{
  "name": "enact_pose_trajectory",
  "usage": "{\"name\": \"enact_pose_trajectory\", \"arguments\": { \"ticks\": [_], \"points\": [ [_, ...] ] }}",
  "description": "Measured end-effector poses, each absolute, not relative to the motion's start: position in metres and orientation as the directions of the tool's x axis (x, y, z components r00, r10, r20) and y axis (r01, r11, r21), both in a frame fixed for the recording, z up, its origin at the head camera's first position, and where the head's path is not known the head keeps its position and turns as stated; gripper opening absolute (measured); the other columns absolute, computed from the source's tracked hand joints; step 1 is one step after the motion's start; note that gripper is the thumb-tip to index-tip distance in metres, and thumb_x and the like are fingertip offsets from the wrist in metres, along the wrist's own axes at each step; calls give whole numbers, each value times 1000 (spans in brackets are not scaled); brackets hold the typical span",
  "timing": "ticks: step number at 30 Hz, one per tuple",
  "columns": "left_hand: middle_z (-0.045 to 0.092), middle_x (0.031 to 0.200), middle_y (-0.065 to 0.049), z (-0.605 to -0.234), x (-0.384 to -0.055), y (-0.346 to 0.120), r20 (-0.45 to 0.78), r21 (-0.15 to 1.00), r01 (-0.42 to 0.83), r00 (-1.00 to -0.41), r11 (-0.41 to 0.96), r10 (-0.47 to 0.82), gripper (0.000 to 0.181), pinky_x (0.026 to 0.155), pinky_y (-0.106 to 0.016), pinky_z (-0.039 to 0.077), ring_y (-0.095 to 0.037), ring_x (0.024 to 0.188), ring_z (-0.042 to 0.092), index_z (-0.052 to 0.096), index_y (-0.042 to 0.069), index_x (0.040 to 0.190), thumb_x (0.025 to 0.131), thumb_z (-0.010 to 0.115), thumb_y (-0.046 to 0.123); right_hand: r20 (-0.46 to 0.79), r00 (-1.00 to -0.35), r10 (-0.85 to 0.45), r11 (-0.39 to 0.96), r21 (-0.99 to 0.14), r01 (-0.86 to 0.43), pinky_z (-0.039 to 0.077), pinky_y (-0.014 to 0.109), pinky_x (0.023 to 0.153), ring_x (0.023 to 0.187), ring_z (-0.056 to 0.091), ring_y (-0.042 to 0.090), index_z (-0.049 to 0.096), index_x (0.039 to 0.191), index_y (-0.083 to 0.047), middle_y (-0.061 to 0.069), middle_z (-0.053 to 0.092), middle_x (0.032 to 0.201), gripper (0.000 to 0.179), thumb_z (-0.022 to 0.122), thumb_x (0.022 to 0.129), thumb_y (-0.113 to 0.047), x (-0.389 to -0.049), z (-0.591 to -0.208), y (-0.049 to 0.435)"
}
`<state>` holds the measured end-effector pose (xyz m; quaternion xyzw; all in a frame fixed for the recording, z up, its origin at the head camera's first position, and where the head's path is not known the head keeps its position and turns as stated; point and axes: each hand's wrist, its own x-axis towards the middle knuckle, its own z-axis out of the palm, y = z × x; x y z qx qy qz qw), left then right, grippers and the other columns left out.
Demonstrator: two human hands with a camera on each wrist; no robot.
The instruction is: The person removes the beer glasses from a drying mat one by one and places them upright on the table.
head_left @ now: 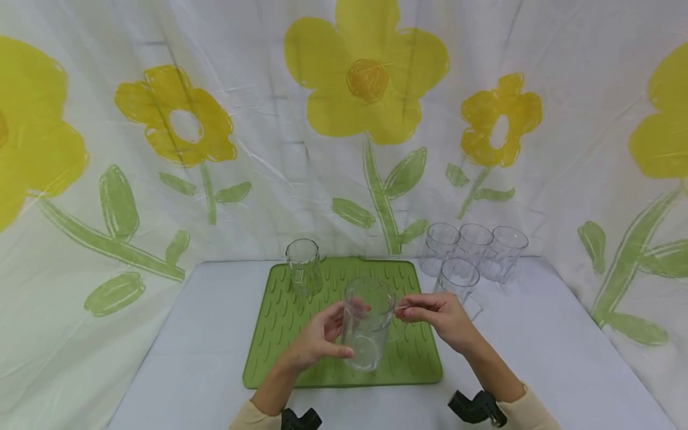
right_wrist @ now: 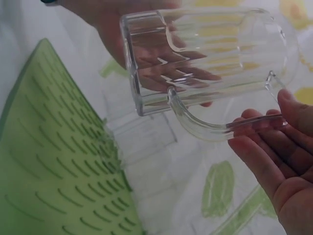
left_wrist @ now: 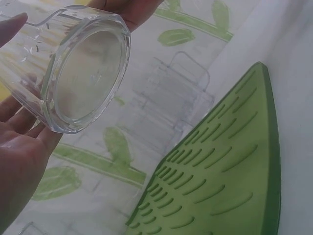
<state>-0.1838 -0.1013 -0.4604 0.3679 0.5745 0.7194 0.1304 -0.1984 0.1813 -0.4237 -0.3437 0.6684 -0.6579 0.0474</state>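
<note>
Two-handed hold on one clear mug [head_left: 368,325], handle [right_wrist: 200,128] toward the right

Base above mat looks like the relation that counts: the mug hangs over the green drying mat [head_left: 285,322], apart from it, its long axis close to upright and its mouth upward. The left hand [head_left: 317,337] is nearer the mug's body, with the wall lying between its thumb [head_left: 341,351] and its other fingers. From the right hand [head_left: 438,316], the body lies to the left, beyond the handle.

The left hand reaches in from its own side, its fingers curled partway round the body, thumb low on the near face. The right hand comes across from the other side, its fingers [right_wrist: 259,161] nearly closed, pinching the handle against the thumb.

Another clear cup [head_left: 303,266] stands at the mat's far left; four clear mugs [head_left: 502,257] group at the far right of the tabletop [head_left: 183,334].
</note>
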Motion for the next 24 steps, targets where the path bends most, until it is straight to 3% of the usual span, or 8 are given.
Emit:
{"name": "enact_pose_trajectory", "arguments": {
  "ticks": [2,7,12,15,19,24],
  "points": [
    [38,143,-38,-461,-185,-101,375,925,230,-694,-303,615,80,114,-28,39,-31,136,46,31,-12,144,78,74,1,390,-761,-519,-103,-912,-398,60,22,78,92,72,4,55,108,29,-12,75,101,30,57,94,2,-198,-424,182],
    [35,143,-40,-462,-186,-101,373,925,218,-687,-312,623,82,114,-26,39,-17,134,49,29,-13,144,80,76,6,403,-757,-514,-120,-908,-402,60,21,78,92,72,4,60,110,22,-11,75,101,25,56,94,4,-199,-426,182],
    [32,143,-43,-462,-188,-101,377,922,212,-672,-323,637,82,114,-26,38,-13,134,48,26,-13,146,82,75,5,428,-727,-537,-179,-900,-398,60,21,80,95,72,5,71,115,-12,-10,75,104,32,54,94,6,-200,-423,182],
    [30,145,-42,-460,-188,-102,373,925,210,-661,-316,652,84,115,-24,38,-12,136,47,23,-11,147,83,74,5,431,-711,-556,-199,-899,-390,59,21,81,96,71,5,70,115,-22,-10,75,106,38,54,95,6,-202,-420,183],
    [31,148,-38,-458,-187,-103,349,936,209,-669,-284,656,85,115,-22,36,-8,137,45,22,-7,150,84,74,7,428,-712,-556,-187,-899,-395,59,21,81,96,71,4,71,115,-21,-10,75,106,38,54,94,6,-203,-417,184],
    [31,152,-32,-459,-188,-106,317,946,187,-715,-266,623,84,115,-24,37,-8,136,45,23,-5,150,84,73,5,461,-723,-515,-185,-883,-431,59,21,81,97,71,5,69,115,3,-10,75,106,27,54,94,8,-202,-417,186]
  ]
}}
